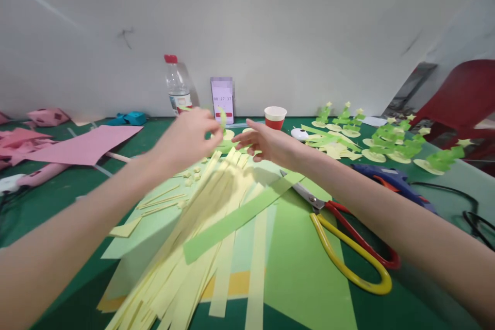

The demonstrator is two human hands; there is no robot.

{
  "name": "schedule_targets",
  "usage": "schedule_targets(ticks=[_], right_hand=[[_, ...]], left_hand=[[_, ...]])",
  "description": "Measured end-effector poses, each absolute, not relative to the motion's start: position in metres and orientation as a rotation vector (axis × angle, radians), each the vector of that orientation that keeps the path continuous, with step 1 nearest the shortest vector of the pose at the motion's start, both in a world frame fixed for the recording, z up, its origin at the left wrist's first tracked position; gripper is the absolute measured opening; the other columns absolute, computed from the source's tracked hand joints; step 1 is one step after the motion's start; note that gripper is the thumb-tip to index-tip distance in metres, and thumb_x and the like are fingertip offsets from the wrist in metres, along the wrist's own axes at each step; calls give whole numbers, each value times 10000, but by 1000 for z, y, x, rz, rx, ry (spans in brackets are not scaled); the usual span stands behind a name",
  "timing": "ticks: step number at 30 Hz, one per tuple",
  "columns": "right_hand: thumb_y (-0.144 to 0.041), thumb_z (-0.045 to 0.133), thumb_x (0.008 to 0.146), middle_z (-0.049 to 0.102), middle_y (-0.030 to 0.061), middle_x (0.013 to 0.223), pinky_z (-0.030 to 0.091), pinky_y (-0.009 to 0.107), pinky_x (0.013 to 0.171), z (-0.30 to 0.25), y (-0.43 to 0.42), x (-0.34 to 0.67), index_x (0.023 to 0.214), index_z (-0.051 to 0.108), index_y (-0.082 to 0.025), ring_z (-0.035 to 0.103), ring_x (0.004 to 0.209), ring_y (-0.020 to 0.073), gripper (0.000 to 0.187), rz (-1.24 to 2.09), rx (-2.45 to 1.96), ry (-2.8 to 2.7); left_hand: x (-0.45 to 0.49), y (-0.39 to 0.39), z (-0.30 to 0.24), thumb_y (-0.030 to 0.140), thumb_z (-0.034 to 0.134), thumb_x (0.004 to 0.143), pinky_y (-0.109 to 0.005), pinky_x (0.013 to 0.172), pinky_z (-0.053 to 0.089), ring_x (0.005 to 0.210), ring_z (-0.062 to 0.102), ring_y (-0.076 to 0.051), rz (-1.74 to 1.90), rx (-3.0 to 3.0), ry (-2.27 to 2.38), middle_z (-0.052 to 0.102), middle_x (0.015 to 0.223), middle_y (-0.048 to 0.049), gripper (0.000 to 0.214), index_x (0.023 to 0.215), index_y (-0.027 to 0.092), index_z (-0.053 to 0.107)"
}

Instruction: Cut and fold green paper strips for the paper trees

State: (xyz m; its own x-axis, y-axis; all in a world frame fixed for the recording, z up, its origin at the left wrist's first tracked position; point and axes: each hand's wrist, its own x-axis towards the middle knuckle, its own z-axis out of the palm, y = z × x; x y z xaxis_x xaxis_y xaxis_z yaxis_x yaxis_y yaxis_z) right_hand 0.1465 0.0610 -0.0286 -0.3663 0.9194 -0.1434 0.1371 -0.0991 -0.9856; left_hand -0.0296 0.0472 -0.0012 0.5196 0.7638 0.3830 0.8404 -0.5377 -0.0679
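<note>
My left hand (189, 136) is raised over the green table, its fingers pinched on a small curled green paper strip (223, 117). Just right of it, my right hand (263, 145) has its fingers stretched out toward the same spot and holds nothing. Beneath both hands lies a fan of long yellow paper strips (201, 227), crossed by one longer green strip (240, 214), on light green sheets (297, 252). Small paper discs (229, 135) lie just beyond my fingers.
Scissors with red and yellow handles (348, 247) lie at right, a blue glue gun (390, 178) beyond them. Several green paper trees (390, 139) stand at the back right. A water bottle (177, 85), a phone timer (222, 99) and a red cup (275, 117) line the wall. Pink paper (85, 144) lies left.
</note>
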Motion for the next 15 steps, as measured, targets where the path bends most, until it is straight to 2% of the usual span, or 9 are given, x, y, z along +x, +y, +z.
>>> schedule_targets(ticks=[2, 5, 8, 11, 13, 15], right_hand=[[-337, 327, 915, 584, 18, 768, 375, 167, 508, -25, 47, 148, 755, 612, -141, 420, 554, 45, 380, 1549, -1084, -1491], [-266, 437, 871, 560, -10, 724, 313, 163, 435, -21, 32, 161, 743, 605, -144, 351, 478, 29, 244, 1507, -1083, -1450], [-214, 514, 829, 545, -20, 676, 265, 166, 383, -14, 31, 189, 726, 605, -135, 317, 428, 21, 158, 1399, -1191, -1449], [-248, 547, 824, 537, -20, 661, 305, 152, 387, -7, 48, 227, 749, 596, -123, 361, 438, 21, 154, 1178, -1364, -1434], [-241, 525, 843, 518, -32, 650, 327, 150, 389, -6, 66, 254, 795, 575, -117, 383, 444, 28, 142, 1057, -1503, -1411], [-244, 504, 861, 558, -6, 748, 430, 186, 477, -9, 84, 279, 865, 563, -115, 495, 550, 56, 142, 1010, -1619, -1396]], left_hand=[[-9, 24, -11, 211, 378, 811, -296, 625, 349, 654, 465, -170, -422, -2644, -1240, 556, 644, -42, 298, 580, 158, 559], [12, -5, -27, 191, 355, 825, -283, 582, 349, 585, 471, -151, -401, -2822, -1141, 549, 580, -29, 326, 565, 157, 549], [20, -17, -40, 298, 315, 883, -309, 626, 381, 649, 520, -176, -313, -2948, -1208, 589, 671, -44, 364, 695, 149, 588], [20, -14, -50, 441, 354, 865, -356, 671, 418, 776, 552, -234, -191, -3021, -1407, 614, 847, -84, 392, 875, 135, 600], [19, -11, -57, 426, 400, 850, -369, 692, 435, 842, 551, -253, -152, -3037, -1497, 601, 942, -100, 365, 955, 129, 585], [19, -10, -64, 397, 428, 840, -379, 719, 444, 892, 545, -262, -159, -3034, -1530, 583, 1012, -113, 350, 1012, 123, 561]])
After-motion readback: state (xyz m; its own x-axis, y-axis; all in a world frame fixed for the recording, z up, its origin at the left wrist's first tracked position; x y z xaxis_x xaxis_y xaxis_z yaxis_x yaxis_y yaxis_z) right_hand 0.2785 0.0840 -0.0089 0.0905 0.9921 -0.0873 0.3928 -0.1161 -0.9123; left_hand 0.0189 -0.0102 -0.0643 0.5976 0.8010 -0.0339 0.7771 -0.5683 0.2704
